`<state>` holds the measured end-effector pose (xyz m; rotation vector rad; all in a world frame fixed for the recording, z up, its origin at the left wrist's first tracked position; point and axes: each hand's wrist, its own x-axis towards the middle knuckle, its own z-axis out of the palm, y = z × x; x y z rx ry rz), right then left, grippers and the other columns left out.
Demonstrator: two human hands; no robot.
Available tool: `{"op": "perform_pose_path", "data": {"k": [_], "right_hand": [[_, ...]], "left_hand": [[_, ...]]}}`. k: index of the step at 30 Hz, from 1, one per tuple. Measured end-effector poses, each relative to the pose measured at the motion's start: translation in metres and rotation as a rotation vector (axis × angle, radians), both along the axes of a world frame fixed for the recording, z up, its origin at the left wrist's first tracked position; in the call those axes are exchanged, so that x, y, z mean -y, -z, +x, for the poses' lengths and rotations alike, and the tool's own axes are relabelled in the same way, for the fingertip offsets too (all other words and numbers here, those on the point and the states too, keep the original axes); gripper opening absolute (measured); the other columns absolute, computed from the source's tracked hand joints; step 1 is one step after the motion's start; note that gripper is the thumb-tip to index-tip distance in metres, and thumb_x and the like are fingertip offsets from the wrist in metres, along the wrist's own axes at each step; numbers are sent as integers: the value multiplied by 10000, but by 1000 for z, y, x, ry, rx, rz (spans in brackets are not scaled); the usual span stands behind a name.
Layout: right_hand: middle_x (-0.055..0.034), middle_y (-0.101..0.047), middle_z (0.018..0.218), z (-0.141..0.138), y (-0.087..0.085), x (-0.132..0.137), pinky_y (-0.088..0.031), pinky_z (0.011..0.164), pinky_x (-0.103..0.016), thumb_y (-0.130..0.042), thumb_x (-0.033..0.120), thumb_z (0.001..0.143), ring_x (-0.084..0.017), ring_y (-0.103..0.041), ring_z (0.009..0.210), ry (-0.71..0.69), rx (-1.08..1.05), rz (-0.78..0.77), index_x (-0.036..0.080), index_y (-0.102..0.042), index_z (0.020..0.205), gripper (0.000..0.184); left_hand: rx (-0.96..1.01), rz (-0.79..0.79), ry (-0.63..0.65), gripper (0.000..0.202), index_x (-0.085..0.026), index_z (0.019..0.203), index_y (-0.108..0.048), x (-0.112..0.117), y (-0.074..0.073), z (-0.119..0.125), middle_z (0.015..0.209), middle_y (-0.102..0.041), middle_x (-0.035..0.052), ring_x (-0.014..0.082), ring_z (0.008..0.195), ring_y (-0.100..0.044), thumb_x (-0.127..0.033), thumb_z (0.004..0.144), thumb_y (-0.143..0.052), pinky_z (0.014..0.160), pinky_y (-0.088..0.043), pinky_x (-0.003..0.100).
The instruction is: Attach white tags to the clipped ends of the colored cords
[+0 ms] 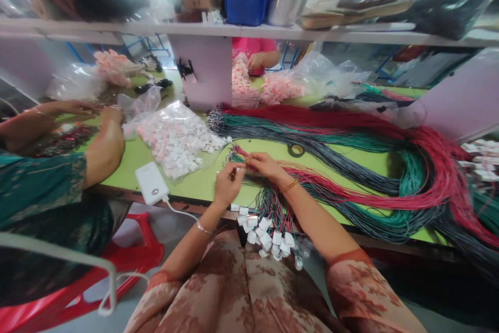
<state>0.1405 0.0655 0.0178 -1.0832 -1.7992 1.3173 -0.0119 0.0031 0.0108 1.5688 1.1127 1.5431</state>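
Note:
My left hand (pixel 229 183) and my right hand (pixel 265 165) meet over the green table (pixel 202 182), both pinched on thin coloured wires (pixel 249 169). A bundle of red, green and dark wires (pixel 351 187) sweeps away to the right. Finished wire ends with small white connectors (pixel 268 237) hang over the table's front edge, just below my hands. A clear bag of small white connectors (pixel 177 138) lies to the left of my hands.
A white power bank (pixel 151 183) with a cable lies near the table edge. A tape ring (pixel 296 150) sits behind my hands. A person in teal (pixel 58 167) works at my left; another in pink (pixel 255 52) sits across. A red stool (pixel 132 255) stands below.

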Motion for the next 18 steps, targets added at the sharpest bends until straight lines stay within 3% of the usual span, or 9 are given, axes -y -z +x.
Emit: {"op": "perform_pose_path", "data": {"k": [1,3,5,6,8,11,15,16,18], "right_hand": [[38,-511,571,1,-1,-1,-329,528,-222,-532,470,810,-91,-410,530,-8,25,16,160,-557,699,330],[11,-589,646,-1,0,0,-359,573,-224,-568,411,800,-104,-469,587,-33,151,104,152,-595,729,270],[-19,-646,734,-7,2,5,-371,614,-232,-609,321,778,-122,-514,642,-45,349,220,153,-633,782,170],[-33,-661,768,-10,4,9,-373,627,-238,-610,280,777,-131,-528,663,-30,445,278,157,-643,799,129],[-52,-673,809,-15,7,16,-375,645,-249,-581,222,795,-151,-548,698,7,579,362,168,-648,806,87],[-67,-678,842,-17,10,22,-389,672,-259,-524,168,819,-171,-569,745,12,639,384,172,-635,799,113],[-73,-664,836,-17,10,22,-379,655,-268,-461,183,857,-174,-546,710,73,626,388,170,-610,853,149],[-69,-656,821,-17,11,21,-371,644,-267,-450,190,862,-172,-535,696,93,609,396,172,-601,859,153],[-55,-637,780,-18,12,20,-357,625,-263,-450,193,852,-164,-516,668,118,547,404,175,-581,844,133]], "left_hand": [[-128,164,82,115,-177,890,-691,11,-5,7,883,-702,69,167,826,-613,-228,830,-608,778,-476,309],[-352,426,392,147,-186,927,-680,34,-14,23,903,-712,73,170,861,-623,-170,846,-559,827,-484,322],[-510,545,649,173,-186,978,-668,53,-18,38,935,-714,88,174,891,-629,-173,859,-544,844,-495,318],[-556,566,726,189,-187,1023,-660,59,-19,43,967,-714,95,180,916,-632,-211,866,-557,858,-498,321],[-580,548,740,277,-192,1106,-643,59,-18,45,1064,-700,114,203,997,-627,-323,868,-586,901,-495,341],[-533,398,429,293,-197,1111,-647,30,-17,21,1090,-689,112,217,1037,-616,-357,896,-530,924,-478,368],[-690,-29,-282,278,-149,982,-679,-39,-15,-38,960,-683,125,222,911,-608,-240,916,-425,844,-454,355],[-769,-117,-382,277,-138,961,-683,-55,-14,-52,956,-673,137,235,911,-601,-217,903,-424,840,-440,359],[-918,-248,-440,267,-136,900,-687,-79,-8,-71,918,-650,142,251,899,-591,-185,881,-425,812,-418,353]]}}
